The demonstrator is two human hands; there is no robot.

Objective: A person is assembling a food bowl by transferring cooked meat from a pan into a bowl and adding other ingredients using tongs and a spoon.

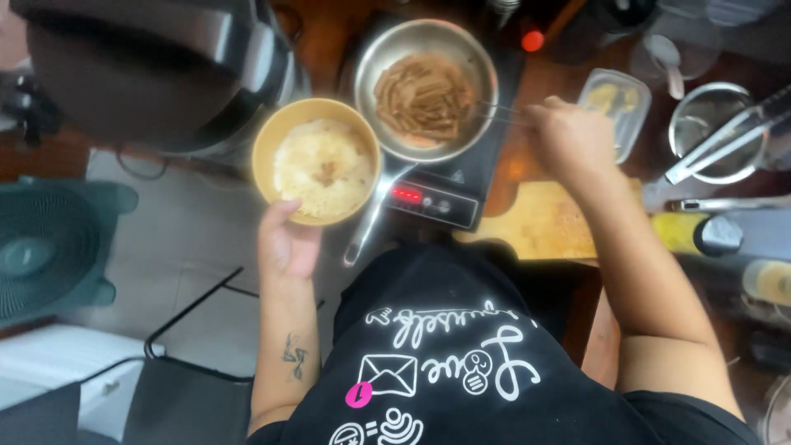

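Observation:
My left hand [287,241] holds a yellow bowl [272,136] of white rice from below, just left of the stove. My right hand [567,136] grips a pair of thin metal chopsticks [497,111] whose tips reach into a steel frying pan [428,41]. The pan holds brown strips of cooked food [423,97] and sits on a black induction hob [461,185] with red lit digits. The pan's handle [371,216] points down toward me, beside the bowl.
A dark rice cooker [148,70] stands at the upper left, a teal fan [49,247] on the floor at left. A wooden cutting board [544,222], a clear container [616,103], a steel pot with tongs [713,136] and bottles lie at right.

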